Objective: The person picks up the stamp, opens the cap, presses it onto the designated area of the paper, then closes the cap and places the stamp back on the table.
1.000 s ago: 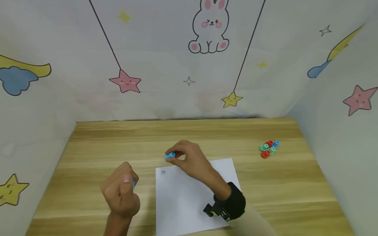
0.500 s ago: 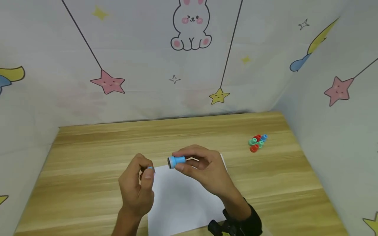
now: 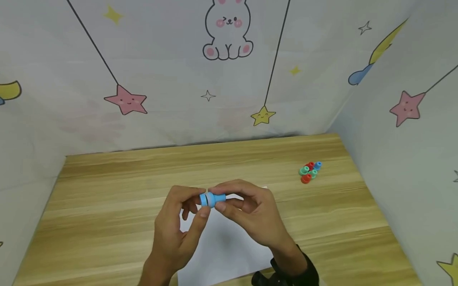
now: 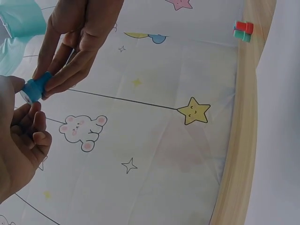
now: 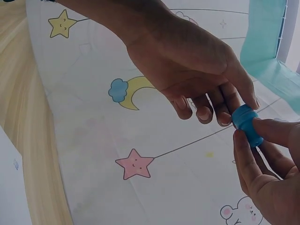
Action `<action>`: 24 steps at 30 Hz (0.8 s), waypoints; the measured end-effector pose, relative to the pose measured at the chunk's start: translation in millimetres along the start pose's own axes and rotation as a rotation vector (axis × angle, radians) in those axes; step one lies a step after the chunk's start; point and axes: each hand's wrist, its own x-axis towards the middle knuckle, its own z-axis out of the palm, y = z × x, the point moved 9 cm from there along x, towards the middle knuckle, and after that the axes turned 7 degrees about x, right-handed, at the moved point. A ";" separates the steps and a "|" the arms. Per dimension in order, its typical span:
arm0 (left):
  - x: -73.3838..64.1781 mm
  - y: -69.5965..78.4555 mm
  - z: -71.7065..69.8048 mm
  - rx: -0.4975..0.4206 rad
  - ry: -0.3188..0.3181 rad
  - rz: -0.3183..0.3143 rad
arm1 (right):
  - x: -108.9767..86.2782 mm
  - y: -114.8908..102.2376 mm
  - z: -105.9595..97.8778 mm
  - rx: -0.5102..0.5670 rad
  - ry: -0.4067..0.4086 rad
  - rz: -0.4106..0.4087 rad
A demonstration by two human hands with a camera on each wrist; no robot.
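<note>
Over the sheet of white paper (image 3: 229,254), both hands meet at a small light-blue toy stamp (image 3: 219,198). My right hand (image 3: 259,214) pinches the stamp's handle between thumb and fingers, its wide end turned left. A blue cap (image 3: 203,200) sits at that end, pinched by thumb and forefinger of my left hand (image 3: 175,230). A thin dark line shows between cap and stamp. In the right wrist view the blue stamp (image 5: 247,126) lies between both sets of fingertips. A small printed mark (image 5: 16,164) shows on the paper there; the hands cover that spot in the head view.
Several red, green and blue stamps (image 3: 309,172) stand clustered at the right back of the wooden table (image 3: 107,206). A white cloth wall (image 3: 171,71) printed with stars and a rabbit rises behind the table. A black wrist strap (image 3: 304,266) is on the right wrist.
The right hand has brought the stamp up from the paper's far left corner. The left hand has moved right and opened its curl to bring the cap against the stamp. The head view has shifted slightly.
</note>
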 end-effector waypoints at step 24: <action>-6.3 -9.2 8.3 -0.353 -0.045 0.046 | 0.1 -18.7 6.8 -0.224 -0.108 -0.184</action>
